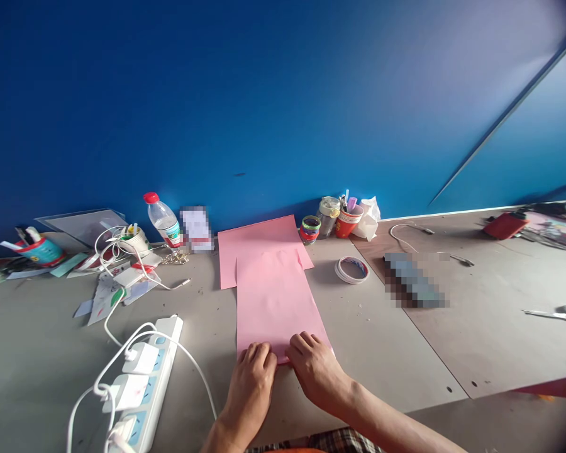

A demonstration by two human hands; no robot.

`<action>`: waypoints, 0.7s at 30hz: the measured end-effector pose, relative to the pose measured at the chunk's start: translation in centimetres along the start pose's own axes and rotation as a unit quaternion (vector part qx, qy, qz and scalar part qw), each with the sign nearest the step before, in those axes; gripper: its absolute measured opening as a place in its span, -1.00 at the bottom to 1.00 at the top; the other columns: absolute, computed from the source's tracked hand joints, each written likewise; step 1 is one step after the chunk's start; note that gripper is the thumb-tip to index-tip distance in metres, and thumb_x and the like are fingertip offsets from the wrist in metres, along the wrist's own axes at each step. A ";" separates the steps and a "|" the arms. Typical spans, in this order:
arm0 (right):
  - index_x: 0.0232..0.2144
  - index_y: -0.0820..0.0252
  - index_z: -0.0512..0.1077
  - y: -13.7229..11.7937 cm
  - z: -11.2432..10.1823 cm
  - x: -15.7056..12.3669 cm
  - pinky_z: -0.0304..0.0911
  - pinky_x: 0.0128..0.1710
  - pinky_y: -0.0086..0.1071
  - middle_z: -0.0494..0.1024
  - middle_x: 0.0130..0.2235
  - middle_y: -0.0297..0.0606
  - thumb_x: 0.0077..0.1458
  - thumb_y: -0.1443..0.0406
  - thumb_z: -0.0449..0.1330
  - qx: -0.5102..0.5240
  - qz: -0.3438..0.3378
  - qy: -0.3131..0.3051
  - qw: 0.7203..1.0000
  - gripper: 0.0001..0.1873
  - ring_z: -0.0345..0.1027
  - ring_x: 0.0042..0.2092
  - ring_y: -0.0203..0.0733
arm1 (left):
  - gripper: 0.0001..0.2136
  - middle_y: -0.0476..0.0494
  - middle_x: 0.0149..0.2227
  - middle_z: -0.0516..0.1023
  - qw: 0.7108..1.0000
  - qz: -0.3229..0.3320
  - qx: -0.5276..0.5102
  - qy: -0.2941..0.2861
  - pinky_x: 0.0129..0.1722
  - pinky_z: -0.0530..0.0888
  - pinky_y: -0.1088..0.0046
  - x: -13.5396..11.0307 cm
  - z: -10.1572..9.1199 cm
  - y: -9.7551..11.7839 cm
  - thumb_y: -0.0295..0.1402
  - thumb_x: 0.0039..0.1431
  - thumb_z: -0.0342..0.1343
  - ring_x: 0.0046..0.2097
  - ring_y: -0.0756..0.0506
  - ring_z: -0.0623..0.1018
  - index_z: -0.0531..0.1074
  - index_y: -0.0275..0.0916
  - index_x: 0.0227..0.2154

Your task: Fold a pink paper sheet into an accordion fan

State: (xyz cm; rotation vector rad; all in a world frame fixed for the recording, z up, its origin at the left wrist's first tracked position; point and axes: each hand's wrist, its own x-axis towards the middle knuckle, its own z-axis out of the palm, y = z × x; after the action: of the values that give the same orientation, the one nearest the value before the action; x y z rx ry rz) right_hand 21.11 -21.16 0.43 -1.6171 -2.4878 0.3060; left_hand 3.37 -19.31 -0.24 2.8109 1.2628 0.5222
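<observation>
A sheet of pink paper (276, 302) lies lengthwise in front of me, its far end overlapping a second pink sheet (229, 261) by the wall. My left hand (255, 380) is closed on the near left part of the sheet's edge, fingers curled over it. Close beside it, my right hand (316, 368) grips the same edge further right. Between the hands the edge looks slightly turned up or folded. My thumbs and the underside of the paper are mostly hidden. The sheet's middle shows slight ripples.
Left of the paper lies a white power strip (163, 377) with plugs and cables. A bottle (163, 220), a jar (329, 217) and paper cups (348, 221) stand along the blue wall. Tape rolls (339, 275) lie to the right, scissors (563, 313) far right.
</observation>
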 end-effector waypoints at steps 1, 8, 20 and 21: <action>-0.38 0.21 0.35 0.0 0.0 0.0 0.01 -0.31 -0.29 0.38 -0.28 -0.20 0.12 0.43 0.03 0.000 0.000 0.001 1.000 -0.88 0.16 -0.27 -0.17 | -0.79 -0.16 -0.26 0.47 1.000 0.002 -0.001 0.002 -0.22 0.50 0.28 0.0 0.0 0.0 -0.65 0.13 -0.11 -0.20 -0.13 0.49 0.37 -0.26 -0.38; -0.44 0.21 0.35 0.6 -0.7 0.6 0.07 -0.31 -0.34 0.38 -0.32 -0.22 0.14 0.45 0.00 0.033 0.007 -0.013 0.999 -0.82 0.19 -0.29 -0.21 | -0.77 -0.13 -0.30 0.44 0.997 -0.035 -0.050 -0.046 -0.25 0.47 0.35 -0.1 -0.5 -1.1 -0.64 0.16 -0.11 -0.24 -0.09 0.47 0.38 -0.25 -0.42; -0.39 0.20 0.41 1.0 -1.1 1.4 0.12 -0.29 -0.39 0.46 -0.33 -0.25 0.19 0.40 0.02 0.072 0.039 -0.048 0.995 -0.81 0.28 -0.29 -0.22 | -0.78 -0.03 -0.43 0.45 0.987 -0.082 -0.091 -0.099 -0.34 0.36 0.47 0.5 -2.1 -3.0 -0.59 0.17 -0.04 -0.33 -0.03 0.48 0.43 -0.20 -0.47; -0.37 0.21 0.41 1.0 -1.1 1.5 0.12 -0.28 -0.39 0.47 -0.32 -0.25 0.19 0.39 0.03 0.073 0.043 -0.050 0.995 -0.83 0.29 -0.28 -0.21 | -0.79 -0.03 -0.43 0.46 0.987 -0.086 -0.094 -0.102 -0.35 0.36 0.46 0.6 -2.2 -3.0 -0.58 0.18 -0.04 -0.33 -0.04 0.48 0.44 -0.20 -0.44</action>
State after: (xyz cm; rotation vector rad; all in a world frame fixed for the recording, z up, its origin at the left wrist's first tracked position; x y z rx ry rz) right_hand 21.70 -19.30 1.28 -1.6899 -2.4074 0.5794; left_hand 0.89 -17.14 1.61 2.4998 1.3210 0.3162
